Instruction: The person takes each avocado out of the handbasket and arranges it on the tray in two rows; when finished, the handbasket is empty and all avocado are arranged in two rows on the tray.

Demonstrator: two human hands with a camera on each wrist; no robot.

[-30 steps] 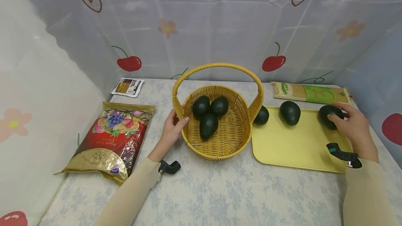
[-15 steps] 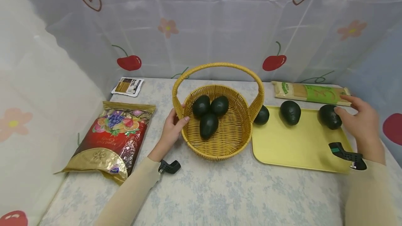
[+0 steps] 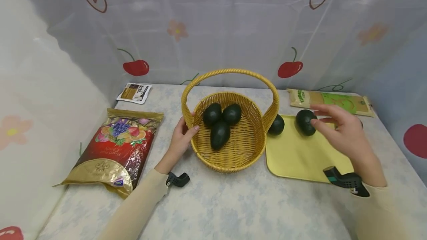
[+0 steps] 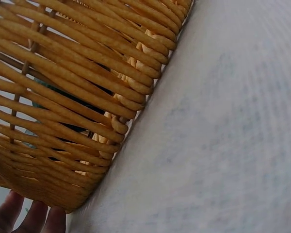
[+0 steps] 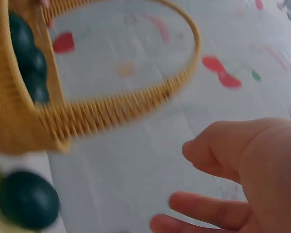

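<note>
My left hand (image 3: pixel 181 136) holds the yellow wicker basket (image 3: pixel 230 168) at its left side, thumb over the rim; in the left wrist view its fingers (image 4: pixel 36 218) lie against the woven wall (image 4: pixel 87 97). Inside the basket rest three dark green avocados (image 3: pixel 220 135). Over the yellow tray (image 3: pixel 297 158) hovers my right hand (image 3: pixel 347 132), fingers spread and holding nothing, thumb overlapping an avocado (image 3: pixel 305 122) on the tray. Another avocado (image 3: pixel 276 125) sits at the tray's left end by the basket. The rightmost one is almost wholly hidden behind my right hand.
A red and gold candy bag (image 3: pixel 116 151) lies to the left, with a small food packet (image 3: pixel 134 93) behind it. Behind the tray is a long noodle-like package (image 3: pixel 300 98). A printed curtain (image 3: pixel 230 32) closes off the back, and the basket's tall handle (image 3: pixel 230 71) arches up.
My right hand has let go of the rightmost avocado, drawn back, then moved left toward the middle avocado. My left hand and the basket stay put.
</note>
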